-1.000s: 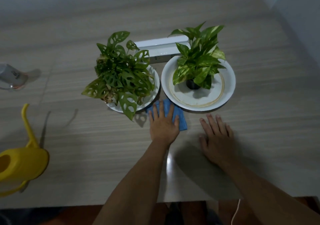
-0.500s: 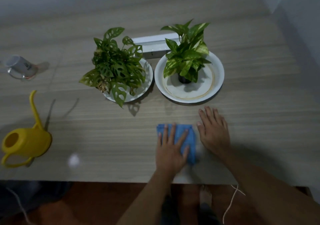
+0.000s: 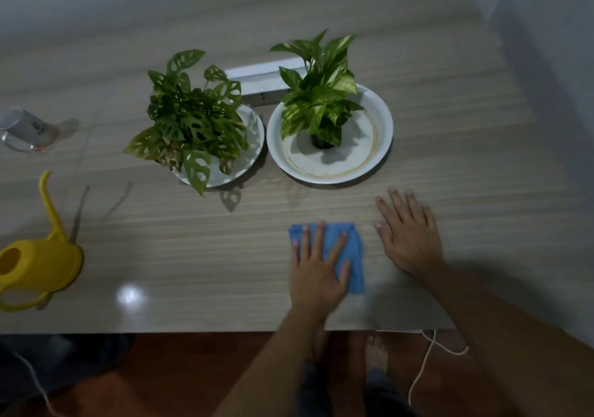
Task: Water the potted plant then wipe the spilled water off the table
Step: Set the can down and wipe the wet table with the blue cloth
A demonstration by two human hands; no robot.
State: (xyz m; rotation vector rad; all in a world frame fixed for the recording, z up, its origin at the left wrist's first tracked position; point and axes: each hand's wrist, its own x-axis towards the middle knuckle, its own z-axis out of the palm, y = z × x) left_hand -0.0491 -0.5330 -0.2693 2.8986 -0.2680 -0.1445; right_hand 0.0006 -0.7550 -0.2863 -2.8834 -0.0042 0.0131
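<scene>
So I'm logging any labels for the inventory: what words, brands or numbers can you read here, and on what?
None can be read.
Clear glass cup lying on its side at far left: a small dark green mark, too blurred to read.
White rectangular box behind the plants: no legible print.
Yellow plastic watering can: no text visible.

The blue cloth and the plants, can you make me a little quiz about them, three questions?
1. Which hand presses on the blue cloth?
2. True or false: the yellow watering can stands between the two plants.
3. What does the right hand touch: A the cloth, B the bare table, C a plate?

Key: 1 the left hand. 2 false, it stands at the table's left edge. 3 B.
</scene>
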